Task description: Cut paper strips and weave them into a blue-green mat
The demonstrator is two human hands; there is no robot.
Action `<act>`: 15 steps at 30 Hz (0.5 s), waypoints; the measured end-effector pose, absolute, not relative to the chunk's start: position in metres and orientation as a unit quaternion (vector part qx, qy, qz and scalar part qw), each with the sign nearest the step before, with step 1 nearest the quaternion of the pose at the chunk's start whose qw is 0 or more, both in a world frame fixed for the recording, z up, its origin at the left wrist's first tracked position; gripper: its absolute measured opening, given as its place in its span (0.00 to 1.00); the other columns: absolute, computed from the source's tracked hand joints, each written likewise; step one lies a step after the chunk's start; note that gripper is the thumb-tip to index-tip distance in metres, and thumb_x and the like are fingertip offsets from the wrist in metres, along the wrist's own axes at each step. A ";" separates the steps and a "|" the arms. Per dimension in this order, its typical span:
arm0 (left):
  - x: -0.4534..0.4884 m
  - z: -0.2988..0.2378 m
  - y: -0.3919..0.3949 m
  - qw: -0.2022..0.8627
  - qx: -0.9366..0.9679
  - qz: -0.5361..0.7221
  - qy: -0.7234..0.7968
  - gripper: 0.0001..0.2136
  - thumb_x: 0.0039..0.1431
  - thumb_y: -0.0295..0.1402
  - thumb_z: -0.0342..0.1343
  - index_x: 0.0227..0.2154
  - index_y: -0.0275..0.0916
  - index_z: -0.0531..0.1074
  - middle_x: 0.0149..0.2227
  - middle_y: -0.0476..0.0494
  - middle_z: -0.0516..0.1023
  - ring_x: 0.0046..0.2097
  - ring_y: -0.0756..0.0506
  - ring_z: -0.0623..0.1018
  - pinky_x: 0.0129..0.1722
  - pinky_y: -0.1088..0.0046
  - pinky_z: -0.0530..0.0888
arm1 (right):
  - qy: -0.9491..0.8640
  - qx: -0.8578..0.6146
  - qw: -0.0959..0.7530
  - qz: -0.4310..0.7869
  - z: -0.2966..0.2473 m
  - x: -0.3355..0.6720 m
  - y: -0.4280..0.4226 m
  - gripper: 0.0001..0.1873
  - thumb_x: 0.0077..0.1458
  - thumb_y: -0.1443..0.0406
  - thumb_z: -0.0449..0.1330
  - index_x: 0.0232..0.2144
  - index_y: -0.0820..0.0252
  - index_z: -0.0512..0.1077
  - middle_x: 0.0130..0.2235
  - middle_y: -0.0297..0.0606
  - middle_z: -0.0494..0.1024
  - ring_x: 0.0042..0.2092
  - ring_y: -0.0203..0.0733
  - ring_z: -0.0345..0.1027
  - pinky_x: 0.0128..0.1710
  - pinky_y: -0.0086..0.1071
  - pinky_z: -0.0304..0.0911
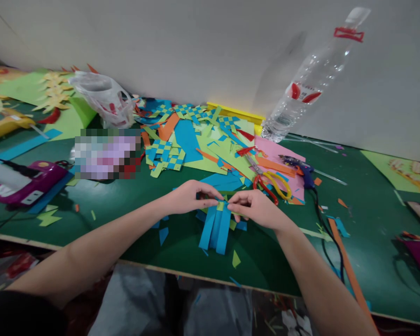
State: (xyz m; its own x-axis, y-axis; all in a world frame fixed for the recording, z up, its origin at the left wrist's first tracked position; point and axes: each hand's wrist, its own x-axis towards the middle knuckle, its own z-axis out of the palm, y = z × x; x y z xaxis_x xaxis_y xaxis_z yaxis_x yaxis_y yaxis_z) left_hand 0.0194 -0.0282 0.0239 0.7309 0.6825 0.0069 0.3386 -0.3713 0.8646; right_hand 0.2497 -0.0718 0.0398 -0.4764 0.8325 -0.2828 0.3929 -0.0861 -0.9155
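My left hand [191,196] and my right hand [254,208] meet over the green table [133,238], both pinching the top of a bundle of blue paper strips [216,228] crossed by a light green strip. The strips hang down toward me, fanned out on the table. Fingers of both hands are closed on the paper. Red and yellow scissors [271,182] lie just beyond my right hand.
A heap of woven blue-green paper pieces and scraps [182,140] fills the middle. A clear plastic bottle [308,84] leans on the wall. Glue guns lie at left [24,184] and right [301,168], its cord trailing. A plastic bag [103,98] sits far left.
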 end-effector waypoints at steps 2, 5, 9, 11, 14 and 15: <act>0.019 0.024 -0.029 0.465 0.805 0.183 0.320 0.13 0.57 0.38 0.57 0.41 0.36 0.78 0.35 0.43 0.81 0.31 0.51 0.74 0.28 0.80 0.68 | -0.649 -0.475 0.193 0.563 0.040 0.250 -0.072 0.14 0.52 0.55 0.62 0.32 0.62 0.74 0.22 0.34 0.76 0.20 0.30 0.59 0.22 0.26 0.55; 0.019 0.025 -0.029 0.469 0.801 0.182 0.324 0.14 0.56 0.38 0.57 0.40 0.36 0.78 0.36 0.43 0.81 0.31 0.50 0.74 0.29 0.80 0.69 | -0.648 -0.476 0.194 0.562 0.041 0.250 -0.071 0.14 0.52 0.56 0.63 0.32 0.62 0.74 0.22 0.33 0.76 0.20 0.30 0.59 0.21 0.25 0.55; 0.019 0.027 -0.029 0.466 0.802 0.182 0.327 0.13 0.56 0.38 0.57 0.40 0.36 0.79 0.35 0.44 0.81 0.30 0.51 0.74 0.28 0.80 0.68 | -0.651 -0.471 0.197 0.562 0.041 0.251 -0.071 0.13 0.52 0.57 0.62 0.32 0.62 0.74 0.22 0.33 0.76 0.20 0.30 0.59 0.21 0.25 0.55; 0.019 0.027 -0.029 0.466 0.801 0.182 0.329 0.13 0.56 0.38 0.57 0.39 0.36 0.79 0.34 0.44 0.81 0.30 0.51 0.74 0.28 0.80 0.68 | -0.652 -0.470 0.196 0.562 0.040 0.252 -0.071 0.13 0.53 0.57 0.62 0.32 0.62 0.73 0.22 0.33 0.76 0.20 0.30 0.59 0.21 0.25 0.55; 0.018 0.027 -0.029 0.469 0.798 0.182 0.333 0.12 0.56 0.38 0.57 0.39 0.36 0.79 0.34 0.44 0.81 0.30 0.51 0.74 0.28 0.80 0.68 | -0.652 -0.472 0.193 0.561 0.040 0.252 -0.071 0.13 0.53 0.56 0.61 0.32 0.62 0.73 0.22 0.34 0.76 0.20 0.29 0.59 0.21 0.25 0.55; 0.018 0.027 -0.029 0.470 0.797 0.182 0.333 0.12 0.56 0.38 0.57 0.39 0.36 0.79 0.34 0.44 0.81 0.30 0.51 0.74 0.29 0.80 0.68 | -0.652 -0.473 0.192 0.561 0.041 0.252 -0.071 0.13 0.53 0.56 0.61 0.32 0.62 0.73 0.22 0.34 0.76 0.20 0.30 0.59 0.21 0.25 0.55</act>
